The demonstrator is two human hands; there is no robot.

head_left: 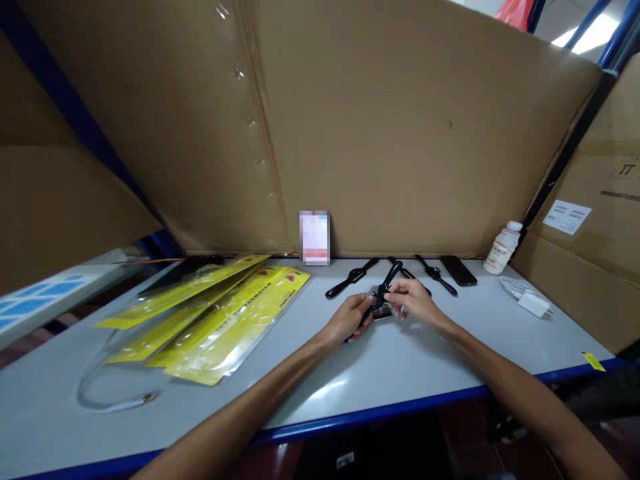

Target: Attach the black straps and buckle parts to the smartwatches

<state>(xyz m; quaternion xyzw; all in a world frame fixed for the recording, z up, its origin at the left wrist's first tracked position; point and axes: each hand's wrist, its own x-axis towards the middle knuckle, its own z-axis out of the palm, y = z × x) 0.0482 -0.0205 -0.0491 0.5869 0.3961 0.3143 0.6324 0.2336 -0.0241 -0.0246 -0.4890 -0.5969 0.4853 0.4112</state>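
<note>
Near the middle of the table, my left hand [356,316] is closed around one handle of a black spokeshave [381,293]. Its other handle points up and to the right. Fingers of my right hand [407,298] pinch the tool's middle, where small knobs show; the fingers partly cover the detail there. A flat, greyish piece [383,313] shows just below the tool, and I cannot tell whether it is held or lies on the table. Behind my hands lie more black spokeshaves, one at the left [353,276] and one at the right [436,274], with another partly hidden behind my right hand.
Yellow flat packages [250,313] overlap at left, beside a white cable [100,405]. A blurred-screen device [315,239] leans on the cardboard wall [400,133]. Toward the right are a black phone [459,271], a white bottle [503,249] and a white charger [535,304].
</note>
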